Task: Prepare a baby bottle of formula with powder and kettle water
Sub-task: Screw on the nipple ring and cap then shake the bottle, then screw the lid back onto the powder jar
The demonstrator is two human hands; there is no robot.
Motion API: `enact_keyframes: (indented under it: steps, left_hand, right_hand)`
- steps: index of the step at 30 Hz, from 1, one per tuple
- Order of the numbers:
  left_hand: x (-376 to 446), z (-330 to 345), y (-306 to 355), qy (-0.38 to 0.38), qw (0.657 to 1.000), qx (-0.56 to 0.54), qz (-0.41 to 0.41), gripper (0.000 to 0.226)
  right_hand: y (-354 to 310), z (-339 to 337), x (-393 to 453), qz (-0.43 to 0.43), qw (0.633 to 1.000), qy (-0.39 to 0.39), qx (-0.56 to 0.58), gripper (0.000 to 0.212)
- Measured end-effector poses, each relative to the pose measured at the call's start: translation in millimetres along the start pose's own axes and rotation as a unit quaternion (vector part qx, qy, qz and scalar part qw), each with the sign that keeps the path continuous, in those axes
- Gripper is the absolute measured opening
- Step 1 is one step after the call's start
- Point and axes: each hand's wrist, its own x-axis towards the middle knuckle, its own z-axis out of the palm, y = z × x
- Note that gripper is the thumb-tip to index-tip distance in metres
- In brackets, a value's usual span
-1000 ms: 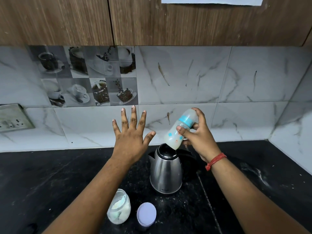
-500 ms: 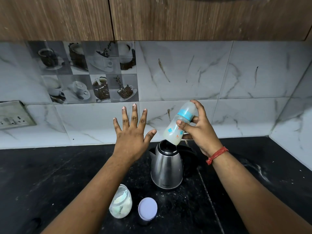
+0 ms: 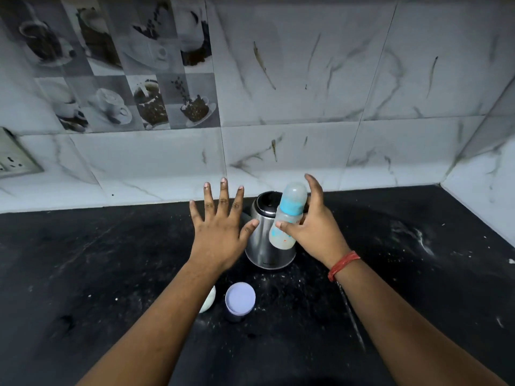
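Moved: baby bottle went from tipped over the kettle mouth to nearly upright, cap end up, and it now sits lower, in front of the kettle body. View also dropped, so the wooden cabinets are gone from the top.
Bottle: translucent plastic baby bottle with a light blue collar and clear domed cap [image 3: 287, 215], held up off the table, leaning slightly right.
Right hand: right hand [image 3: 316, 228] grips the bottle around its middle, thumb across the front, index finger raised beside the cap. Red thread band [image 3: 343, 264] on the wrist.
Left hand: left hand [image 3: 220, 232] flat and spread, fingers straight, holding nothing, thumb tip just beside the kettle wall.
Kettle: shiny stainless steel kettle with a black rim [image 3: 264, 246] standing on the black speckled table [image 3: 111, 274], partly behind the bottle.
Near front: round pale lilac lid [image 3: 240, 298] on the table; whitish powder jar [image 3: 209, 300] mostly hidden by the left forearm.
Backdrop: marbled white tiles [image 3: 306, 79], coffee-cup picture tiles [image 3: 125, 65], wall socket [image 3: 14, 160] at far left.
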Motion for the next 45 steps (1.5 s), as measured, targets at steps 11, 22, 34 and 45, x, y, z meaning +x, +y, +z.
enact_keyframes:
  steps: [11, 22, 34, 45]
  left_hand:
    - [-62.3, 73.3, 9.3, -0.097, 0.995, 0.004, 0.000, 0.087]
    - [-86.0, 101.0, 15.4, -0.145, 0.989, 0.006, -0.005, 0.082]
    - [-63.3, 77.0, -1.0, -0.104, 0.994, 0.005, -0.009, 0.090]
    - [-69.7, 44.3, -89.3, -0.109, 0.989, -0.021, -0.101, 0.107]
  right_hand:
    - [84.0, 46.5, -70.7, 0.060, 0.992, -0.074, -0.081, 0.102]
    - [122.6, 63.1, -97.1, 0.092, 0.990, -0.066, -0.089, 0.087]
    - [78.7, 44.9, -68.9, -0.100, 0.986, 0.000, -0.130, 0.087]
    - [29.2, 128.4, -48.4, -0.134, 0.916, -0.278, -0.256, 0.070]
